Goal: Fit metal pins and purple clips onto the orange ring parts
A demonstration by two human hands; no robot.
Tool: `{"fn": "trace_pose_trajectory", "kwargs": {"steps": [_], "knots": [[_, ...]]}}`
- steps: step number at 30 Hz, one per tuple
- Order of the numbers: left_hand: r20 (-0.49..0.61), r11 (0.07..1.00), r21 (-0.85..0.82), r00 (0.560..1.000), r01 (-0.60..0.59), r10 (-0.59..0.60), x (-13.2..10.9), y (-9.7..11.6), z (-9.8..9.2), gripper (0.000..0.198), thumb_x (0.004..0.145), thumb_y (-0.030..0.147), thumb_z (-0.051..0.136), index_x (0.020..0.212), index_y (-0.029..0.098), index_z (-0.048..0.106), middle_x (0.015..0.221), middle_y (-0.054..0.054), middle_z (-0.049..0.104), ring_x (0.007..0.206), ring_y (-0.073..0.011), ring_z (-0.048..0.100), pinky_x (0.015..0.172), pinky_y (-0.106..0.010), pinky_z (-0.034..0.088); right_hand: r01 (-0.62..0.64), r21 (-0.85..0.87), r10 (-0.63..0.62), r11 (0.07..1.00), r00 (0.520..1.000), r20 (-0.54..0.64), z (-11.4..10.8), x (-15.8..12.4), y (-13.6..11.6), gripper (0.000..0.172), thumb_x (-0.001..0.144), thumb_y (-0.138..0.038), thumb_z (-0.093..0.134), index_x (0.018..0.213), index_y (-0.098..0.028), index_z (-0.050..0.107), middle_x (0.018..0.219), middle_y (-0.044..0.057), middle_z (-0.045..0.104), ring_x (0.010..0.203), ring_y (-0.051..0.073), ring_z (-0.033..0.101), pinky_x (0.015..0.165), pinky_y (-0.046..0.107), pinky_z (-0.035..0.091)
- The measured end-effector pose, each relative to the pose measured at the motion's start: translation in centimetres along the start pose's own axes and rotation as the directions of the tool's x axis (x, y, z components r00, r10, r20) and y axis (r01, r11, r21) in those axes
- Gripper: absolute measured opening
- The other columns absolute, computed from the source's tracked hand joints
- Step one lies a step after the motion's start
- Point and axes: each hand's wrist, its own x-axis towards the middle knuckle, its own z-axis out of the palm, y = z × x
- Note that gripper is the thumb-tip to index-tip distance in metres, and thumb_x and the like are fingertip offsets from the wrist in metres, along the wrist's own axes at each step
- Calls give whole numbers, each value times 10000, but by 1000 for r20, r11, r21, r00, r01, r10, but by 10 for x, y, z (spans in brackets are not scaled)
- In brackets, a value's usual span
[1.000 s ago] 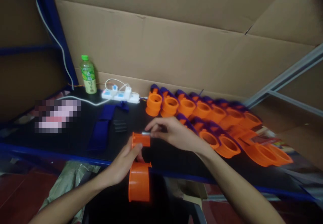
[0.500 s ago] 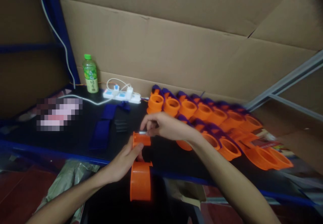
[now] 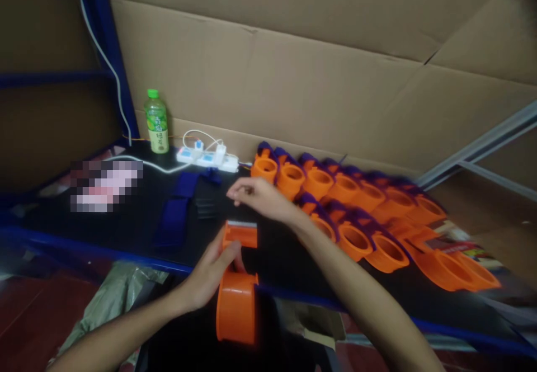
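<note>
Orange dispenser (image 3: 236, 313): pinched by the left hand's (image 3: 211, 271) grip at the counter's (image 3: 274, 265) near edge.
Right hand (image 3: 260, 197): raised over the counter, fingers curled; whether anything is pinched cannot be told.
Toothed strip (image 3: 242, 224): seen along the dispenser's top; could be dislodged if loosely seated.
Drop risk: could be caused by slackened left fingers.

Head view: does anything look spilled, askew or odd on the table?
No spill or damage shows, though the picture is blurred. The green-capped drink bottle perhaps looks out of place, standing upright near a power strip holding plugs.
</note>
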Motion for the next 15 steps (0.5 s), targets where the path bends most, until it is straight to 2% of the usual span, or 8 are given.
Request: {"fn": "trace_pose_trajectory", "kwargs": {"steps": [2, 5, 8, 13, 15], "knots": [[2, 999, -28, 1000, -15, 15, -1, 1, 0, 437, 979, 542, 460, 779, 189, 621, 741, -17, 617, 715, -172, 568, 760, -304, 444, 95, -147, -100, 985, 995, -28, 15, 6, 15, 250, 928, -373, 636, 1050, -164, 696, 905, 46, 680, 804, 126, 616, 725, 244, 479], [-2, 998, -63, 1000, -5, 5, -1, -1, -1, 410, 968, 539, 486, 822, 183, 629, 728, -18, 636, 699, -172, 587, 745, -303, 454, 253, -344, -244, 904, 967, 68, 38, 8, 30, 259, 940, -391, 632, 1127, -219, 681, 1051, 48, 660, 981, 157, 594, 781, 251, 470], [3, 993, -117, 1000, 16, -16, 0, -5, -1, 367, 956, 533, 515, 934, 184, 623, 720, -13, 651, 678, -175, 605, 710, -303, 464, 278, -445, -263, 851, 960, 96, 50, 6, 33, 264, 994, -414, 538, 1127, -225, 664, 1107, 47, 645, 1049, 170, 564, 737, 243, 448], [-31, 978, -206, 999, 12, -19, 3, -10, 0, 367, 941, 534, 543, 1029, 182, 593, 792, -38, 698, 696, -180, 625, 691, -306, 469, 263, -427, -260, 865, 963, 66, 46, -1, 32, 194, 970, -343, 585, 1121, -245, 659, 1144, 44, 641, 1076, 174, 548, 733, 249, 444], [-71, 970, -243, 997, 6, -24, 4, -10, 1, 396, 936, 536, 550, 1122, 187, 564, 860, -57, 721, 691, -175, 625, 656, -295, 458, 235, -354, -255, 905, 967, -8, 39, -7, 33, 208, 931, -329, 639, 1117, -240, 668, 1116, 49, 649, 1029, 170, 565, 762, 259, 458]]}}
